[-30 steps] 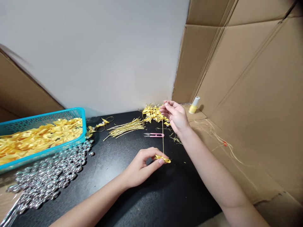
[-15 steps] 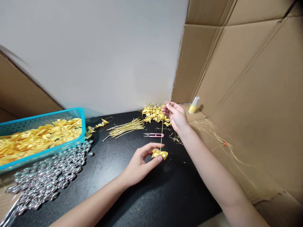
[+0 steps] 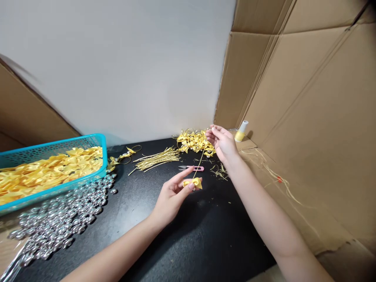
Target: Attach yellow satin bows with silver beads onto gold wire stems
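In the middle of the frame, the left hand [image 3: 169, 197]'s grip pinches a yellow bow [image 3: 197, 182] between thumb and fingers, above the black tabletop [image 3: 211, 243]. A straight cord [image 3: 199, 163] rises from the bow to the right hand [image 3: 225, 145], right of centre, whose thumb and forefinger pinch its upper end. Pink snips [image 3: 199, 169] lie just behind the bow; any lettering on them, or on the bottle [image 3: 240, 134] at centre right, is too small to read. Silver beads [image 3: 66, 213] spread at lower left.
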Available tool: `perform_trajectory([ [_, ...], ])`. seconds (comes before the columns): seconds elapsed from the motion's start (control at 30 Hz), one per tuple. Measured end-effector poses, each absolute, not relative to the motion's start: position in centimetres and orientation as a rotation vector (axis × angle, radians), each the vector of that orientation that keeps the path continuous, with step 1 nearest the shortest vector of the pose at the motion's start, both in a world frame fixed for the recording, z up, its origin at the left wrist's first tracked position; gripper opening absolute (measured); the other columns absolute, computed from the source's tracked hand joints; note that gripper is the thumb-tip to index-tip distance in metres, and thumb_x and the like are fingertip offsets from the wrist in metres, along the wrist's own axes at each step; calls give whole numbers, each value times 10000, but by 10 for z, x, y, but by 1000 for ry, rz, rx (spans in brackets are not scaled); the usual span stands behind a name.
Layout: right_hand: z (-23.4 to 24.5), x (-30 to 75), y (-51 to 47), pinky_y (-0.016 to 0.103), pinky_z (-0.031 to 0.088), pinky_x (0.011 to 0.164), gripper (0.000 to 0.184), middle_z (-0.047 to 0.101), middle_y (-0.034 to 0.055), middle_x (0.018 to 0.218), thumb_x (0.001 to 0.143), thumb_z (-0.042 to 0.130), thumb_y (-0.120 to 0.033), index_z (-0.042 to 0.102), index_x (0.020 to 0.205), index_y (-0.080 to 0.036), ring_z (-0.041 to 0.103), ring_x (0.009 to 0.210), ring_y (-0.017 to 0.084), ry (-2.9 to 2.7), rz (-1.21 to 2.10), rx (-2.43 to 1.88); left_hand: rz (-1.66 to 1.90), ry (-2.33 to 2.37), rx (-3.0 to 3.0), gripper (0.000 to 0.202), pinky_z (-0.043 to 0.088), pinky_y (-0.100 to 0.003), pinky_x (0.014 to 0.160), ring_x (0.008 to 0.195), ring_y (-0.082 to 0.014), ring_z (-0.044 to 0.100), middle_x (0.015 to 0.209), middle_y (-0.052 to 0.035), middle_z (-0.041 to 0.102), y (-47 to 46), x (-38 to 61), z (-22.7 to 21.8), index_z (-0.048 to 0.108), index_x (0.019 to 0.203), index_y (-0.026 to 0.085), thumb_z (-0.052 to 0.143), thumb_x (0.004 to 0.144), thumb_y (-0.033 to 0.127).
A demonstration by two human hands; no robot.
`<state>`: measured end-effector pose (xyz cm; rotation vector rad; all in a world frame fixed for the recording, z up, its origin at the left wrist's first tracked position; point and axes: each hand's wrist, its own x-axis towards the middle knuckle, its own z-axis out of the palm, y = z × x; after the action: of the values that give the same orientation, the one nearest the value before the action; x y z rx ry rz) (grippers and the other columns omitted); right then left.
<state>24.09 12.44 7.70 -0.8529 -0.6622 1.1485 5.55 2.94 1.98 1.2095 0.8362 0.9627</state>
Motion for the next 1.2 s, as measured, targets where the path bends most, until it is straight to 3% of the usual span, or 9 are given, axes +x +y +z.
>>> perform_trajectory([
  [0.2,68,246,131,176,556,612,55,672,-26,641,812,650,-145,603,808,-173,660,607,84,-682,1140,-856,884,752,1210,302,534,-265,868,913,-171,708,997,-74,765,27,54,20,722,1005,167,783,745,307],
  [0.5,71,241,128,130,529,541,116,658,-37,590,846,590,-86,597,762,-166,637,536,58,-659,1168,-869,751,763,1176,409,506,-337,943,937,-192,702,1031,-81,758,28,55,23,721,1093,179,805,702,267],
  [0.83,72,242,128,128,530,539,102,651,-40,594,817,647,-103,592,759,-167,639,536,59,-669,1161,-870,693,732,1264,272,486,-349,991,1026,-214,683,1076,-81,746,29,54,26,756,1024,194,741,780,314],
  [1.2,58,244,137,168,557,598,79,675,-19,645,801,667,-126,604,785,-171,661,601,83,-684,1135,-895,659,718,1194,265,520,-309,908,899,-182,711,967,-83,771,27,54,27,759,935,158,799,716,303],
])
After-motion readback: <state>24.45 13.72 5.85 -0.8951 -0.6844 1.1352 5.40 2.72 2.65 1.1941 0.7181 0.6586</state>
